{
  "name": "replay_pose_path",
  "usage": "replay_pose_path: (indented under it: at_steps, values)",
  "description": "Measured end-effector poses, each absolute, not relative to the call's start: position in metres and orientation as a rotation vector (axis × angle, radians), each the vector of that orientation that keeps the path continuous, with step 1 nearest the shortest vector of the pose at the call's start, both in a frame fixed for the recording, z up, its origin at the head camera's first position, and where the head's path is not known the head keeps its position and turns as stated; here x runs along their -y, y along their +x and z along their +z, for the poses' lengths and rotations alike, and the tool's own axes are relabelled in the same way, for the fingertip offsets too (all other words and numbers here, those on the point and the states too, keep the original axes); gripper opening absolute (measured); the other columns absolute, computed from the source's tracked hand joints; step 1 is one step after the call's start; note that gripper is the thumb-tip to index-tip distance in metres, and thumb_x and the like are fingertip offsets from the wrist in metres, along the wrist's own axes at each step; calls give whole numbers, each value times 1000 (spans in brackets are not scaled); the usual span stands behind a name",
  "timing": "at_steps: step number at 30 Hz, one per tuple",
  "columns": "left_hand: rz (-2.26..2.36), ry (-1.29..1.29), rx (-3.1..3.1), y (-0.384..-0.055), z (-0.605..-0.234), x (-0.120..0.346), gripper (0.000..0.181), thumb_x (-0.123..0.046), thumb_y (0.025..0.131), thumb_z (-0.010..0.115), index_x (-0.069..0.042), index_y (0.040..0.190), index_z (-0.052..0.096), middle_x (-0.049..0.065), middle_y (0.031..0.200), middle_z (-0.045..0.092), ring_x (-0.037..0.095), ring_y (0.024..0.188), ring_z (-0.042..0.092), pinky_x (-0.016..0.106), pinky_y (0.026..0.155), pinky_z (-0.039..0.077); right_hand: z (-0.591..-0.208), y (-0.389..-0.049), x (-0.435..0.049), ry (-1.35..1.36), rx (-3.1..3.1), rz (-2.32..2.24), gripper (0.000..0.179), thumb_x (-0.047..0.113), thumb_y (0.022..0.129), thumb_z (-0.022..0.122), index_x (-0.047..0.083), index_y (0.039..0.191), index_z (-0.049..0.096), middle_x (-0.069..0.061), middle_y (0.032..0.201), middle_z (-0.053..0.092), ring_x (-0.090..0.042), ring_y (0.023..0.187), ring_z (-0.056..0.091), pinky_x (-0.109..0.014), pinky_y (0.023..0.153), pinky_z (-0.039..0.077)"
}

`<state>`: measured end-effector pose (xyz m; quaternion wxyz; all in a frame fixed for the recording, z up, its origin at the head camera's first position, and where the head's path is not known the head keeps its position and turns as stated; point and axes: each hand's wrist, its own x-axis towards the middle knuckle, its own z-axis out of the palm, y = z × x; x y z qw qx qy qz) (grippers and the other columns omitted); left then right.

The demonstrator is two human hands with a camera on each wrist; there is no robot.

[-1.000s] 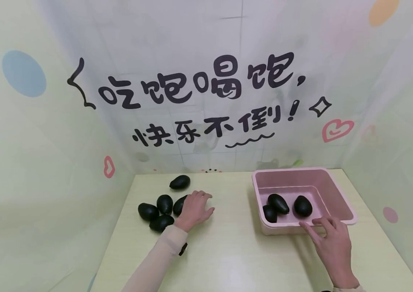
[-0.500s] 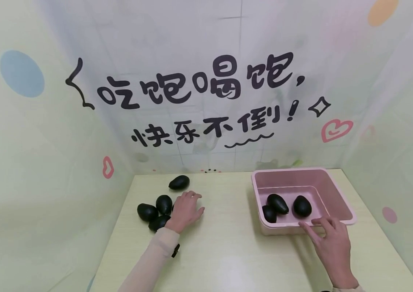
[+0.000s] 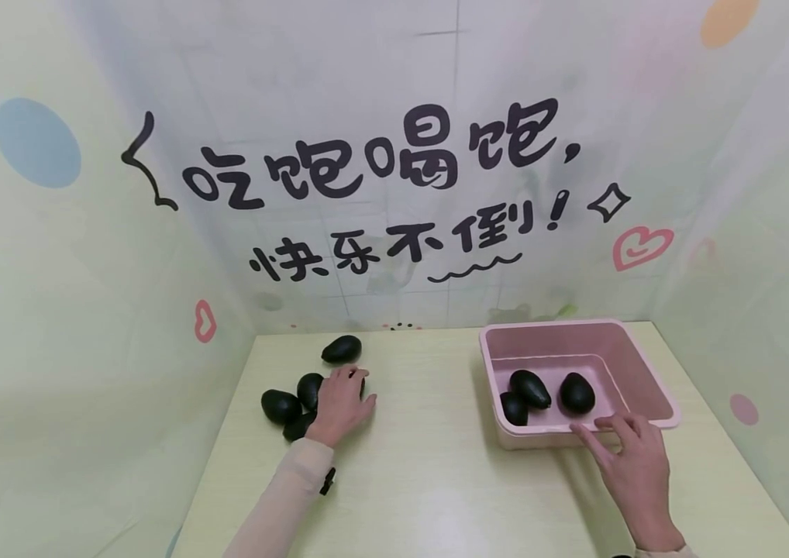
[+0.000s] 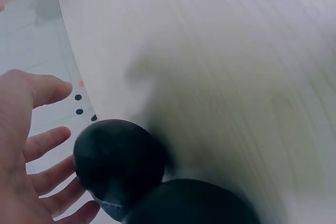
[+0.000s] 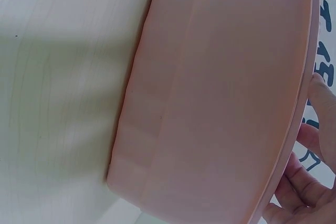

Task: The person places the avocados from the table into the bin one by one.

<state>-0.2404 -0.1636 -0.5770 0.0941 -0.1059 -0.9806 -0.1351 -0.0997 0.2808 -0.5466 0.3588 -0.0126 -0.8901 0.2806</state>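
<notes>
Now that the L hand (image 3: 340,403) has shifted left to an avocado (image 4: 121,156) at left, fingers apart, pickup's prob. not done yet, w/ R hand (image 3: 635,473) gripping the tub (image 3: 555,341) at right by its near rim.

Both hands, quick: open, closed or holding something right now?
Left hand: open, fingers spread at a dark avocado, not gripping it.
Right hand: holding the pink plastic bin by its near rim.
</notes>
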Motion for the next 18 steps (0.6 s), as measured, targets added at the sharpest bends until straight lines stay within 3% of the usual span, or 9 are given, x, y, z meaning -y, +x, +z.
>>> replay_pose_path:
  at_steps: [11,14,18]
  values:
    - [-392,-245,2938,-239,-583,176,50,-29,91,80,-6,134,69,22,140,63,46,125,60,62,96,53,-545,-100,-281,-10,2288,722,36,27,69,96,1,85,76,-18,89,67,-38,87,56,-35,75,36]
    - [-382,-231,2934,-238,-582,178,51,-28,91,81,-6,135,68,23,139,62,48,125,60,63,97,52,-547,-100,-282,-5,2287,724,43,39,75,93,1,85,76,-18,89,67,-38,87,56,-35,75,37]
    - [-315,-221,2938,-237,-581,181,55,-28,90,80,-5,138,66,25,139,62,48,121,61,63,97,52,-549,-101,-282,2,2273,724,67,69,84,74,2,85,76,-18,90,68,-39,87,57,-33,76,36]
